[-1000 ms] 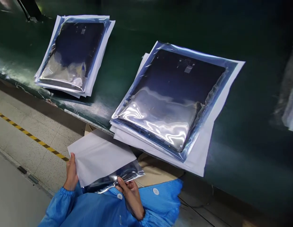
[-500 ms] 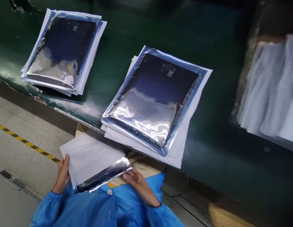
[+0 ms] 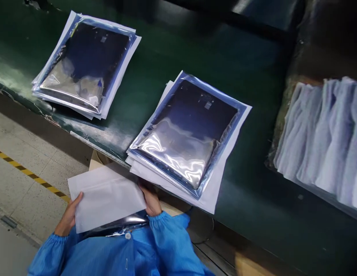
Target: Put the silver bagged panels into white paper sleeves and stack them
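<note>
Close to my body, a thin white sheet (image 3: 106,197) lies over a shiny silvery bag (image 3: 132,219), of which only the lower edge shows. Its left edge is pinched by my left hand (image 3: 70,214), thumb on top and fingers underneath. At the right edge is my right hand (image 3: 151,201), gripping the sheet with its fingers partly hidden behind it. On the bench just beyond lies a dark flat panel in a clear shiny bag (image 3: 181,130), on top of white sheets (image 3: 207,201). A similar bagged panel (image 3: 86,65) rests on white sheets further left.
The green bench (image 3: 247,168) has a worn front edge. A row of upright white sheets (image 3: 319,134) stands at its right side. Below are a tiled floor with yellow-black tape (image 3: 31,174), cables and a cardboard-coloured object (image 3: 250,264).
My right hand has moved up from the silvery bag's lower corner to the sheet's right edge. The white sheet now covers more of the bag. The view has shifted slightly.
</note>
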Motion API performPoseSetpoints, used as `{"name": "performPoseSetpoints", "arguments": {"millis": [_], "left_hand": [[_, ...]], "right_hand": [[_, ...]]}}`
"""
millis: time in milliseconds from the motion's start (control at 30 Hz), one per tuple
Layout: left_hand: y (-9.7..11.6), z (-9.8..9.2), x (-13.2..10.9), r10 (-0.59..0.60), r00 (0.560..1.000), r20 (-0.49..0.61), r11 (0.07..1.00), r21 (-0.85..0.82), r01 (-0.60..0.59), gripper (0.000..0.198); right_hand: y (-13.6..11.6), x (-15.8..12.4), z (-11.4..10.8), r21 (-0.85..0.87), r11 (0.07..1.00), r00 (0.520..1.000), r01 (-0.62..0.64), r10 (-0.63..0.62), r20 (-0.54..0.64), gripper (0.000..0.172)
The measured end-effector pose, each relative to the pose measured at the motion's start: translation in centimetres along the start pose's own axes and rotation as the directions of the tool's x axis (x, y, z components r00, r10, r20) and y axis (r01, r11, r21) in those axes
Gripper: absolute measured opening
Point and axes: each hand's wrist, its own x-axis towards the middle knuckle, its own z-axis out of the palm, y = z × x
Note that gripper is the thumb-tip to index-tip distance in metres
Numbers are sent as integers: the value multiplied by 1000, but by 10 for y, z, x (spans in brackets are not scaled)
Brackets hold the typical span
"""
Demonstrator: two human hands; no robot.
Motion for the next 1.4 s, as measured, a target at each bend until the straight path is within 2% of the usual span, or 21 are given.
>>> {"name": "performPoseSetpoints", "arguments": {"millis": [167, 300, 433, 600, 700, 800, 867, 933, 1000, 1167, 1300, 1400], "left_hand": [[-9, -18, -8, -123, 992, -3, 990, 74, 123, 26], [-13, -26, -17, -201, 980, -9, 971, 129, 201, 27], [-14, -30, -24, -237, 971, -43, 959, 150, 241, 24], [-6, -33, -16, -189, 981, -40, 971, 140, 192, 20], [10, -33, -8, -173, 985, -16, 975, 136, 173, 24], [29, -31, -3, -154, 988, -4, 982, 112, 154, 21], [39, -28, -3, -120, 993, -6, 990, 80, 120, 20], [43, -25, -5, -84, 996, -18, 995, 46, 84, 23], [43, -23, -7, -70, 997, -23, 997, 22, 70, 28], [32, -27, -6, -136, 991, -13, 990, 27, 136, 33], [21, -34, -10, -136, 990, 20, 989, 58, 135, 32], [15, -43, -17, -145, 986, 81, 984, 117, 135, 41]], "right_hand": [[16, -41, -11, 100, 987, 988, -126, 134, -76, 42], [21, -71, -22, 97, 991, 974, -93, 111, -197, 36], [20, -89, -27, 59, 994, 974, -92, 102, -201, 33], [7, -91, -18, 74, 982, 983, -172, 176, -45, 39], [-12, -88, -8, 86, 974, 970, -210, 197, 139, 40], [-32, -86, 3, 63, 985, 920, -160, 126, 371, 49], [-39, -84, 11, 17, 992, 889, -125, 105, 447, 55], [-40, -82, 17, -53, 993, 898, -109, 121, 423, 55], [-34, -81, 22, -114, 989, 928, -98, 132, 350, 49], [-13, -81, 19, -161, 985, 974, -58, 91, 207, 38], [-7, -78, 15, -122, 992, 988, -14, 33, 154, 41], [-14, -74, 16, -27, 999, 986, 26, -21, 165, 39]]}}
